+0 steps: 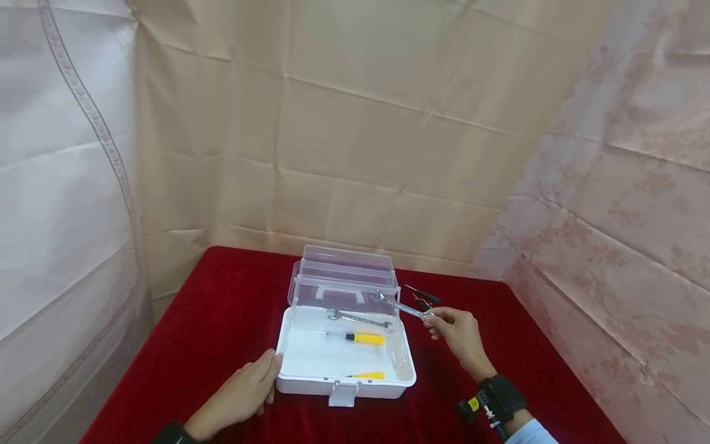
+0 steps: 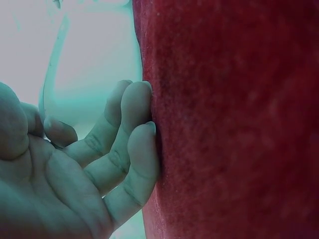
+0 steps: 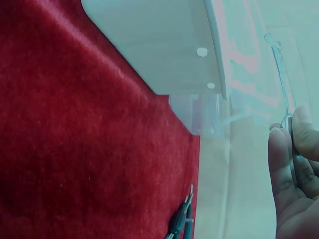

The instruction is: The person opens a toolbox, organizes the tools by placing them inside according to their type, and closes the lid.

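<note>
My right hand [image 1: 457,336] pinches one end of a silver open-end wrench [image 1: 403,306] over the right rear part of the white toolbox [image 1: 310,385]. In the right wrist view, thumb and fingers of that hand [image 3: 296,164] grip the wrench [image 3: 283,74]. Inside the box lie another wrench [image 1: 359,319], a yellow-and-black screwdriver [image 1: 365,338] and a second yellow-handled tool [image 1: 368,375], partly hidden by the front wall. My left hand [image 1: 246,385] rests against the box's left front side. Its fingers [image 2: 137,107] are loosely bent and touch the red cloth in the left wrist view.
The clear lid [image 1: 346,274] stands raised behind the box, and a latch [image 1: 342,394] hangs at the front. Right of the lid lie a dark-handled screwdriver [image 1: 424,294] and dark pliers [image 3: 179,214]. Red cloth [image 1: 222,308] covers the table; curtains [image 1: 360,142] surround it.
</note>
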`<state>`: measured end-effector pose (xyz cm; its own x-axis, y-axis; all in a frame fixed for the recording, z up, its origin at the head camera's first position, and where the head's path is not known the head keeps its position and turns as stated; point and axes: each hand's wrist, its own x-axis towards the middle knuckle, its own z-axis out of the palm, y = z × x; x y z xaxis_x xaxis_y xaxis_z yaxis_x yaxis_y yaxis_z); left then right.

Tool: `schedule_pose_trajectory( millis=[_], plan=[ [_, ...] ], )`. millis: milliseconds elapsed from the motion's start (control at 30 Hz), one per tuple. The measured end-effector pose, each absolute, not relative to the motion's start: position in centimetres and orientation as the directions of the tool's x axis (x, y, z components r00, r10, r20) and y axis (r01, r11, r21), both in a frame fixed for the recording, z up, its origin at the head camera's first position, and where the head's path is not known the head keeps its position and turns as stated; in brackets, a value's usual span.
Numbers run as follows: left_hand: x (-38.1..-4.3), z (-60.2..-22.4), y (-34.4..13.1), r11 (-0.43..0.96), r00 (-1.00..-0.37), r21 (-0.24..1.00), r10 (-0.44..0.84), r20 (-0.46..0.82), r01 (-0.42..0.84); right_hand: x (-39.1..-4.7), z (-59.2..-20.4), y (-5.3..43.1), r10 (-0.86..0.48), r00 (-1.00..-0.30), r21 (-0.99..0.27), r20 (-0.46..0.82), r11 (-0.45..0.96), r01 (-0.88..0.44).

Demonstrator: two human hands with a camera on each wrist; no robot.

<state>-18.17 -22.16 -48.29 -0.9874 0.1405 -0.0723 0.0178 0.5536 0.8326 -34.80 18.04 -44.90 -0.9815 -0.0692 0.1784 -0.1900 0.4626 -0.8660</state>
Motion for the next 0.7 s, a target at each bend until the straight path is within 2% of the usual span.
schedule_pose_trajectory(
  millis=[700],
  plan=[
    [-18.2, -48.5, -22.2, 0.556, -0.987, 0.829, 0.159, -0.039, 0.057, -34.9, -45.1, 16.0, -0.086, -0.984, -0.858, 0.155, 0.483, -0.177]
  ],
)
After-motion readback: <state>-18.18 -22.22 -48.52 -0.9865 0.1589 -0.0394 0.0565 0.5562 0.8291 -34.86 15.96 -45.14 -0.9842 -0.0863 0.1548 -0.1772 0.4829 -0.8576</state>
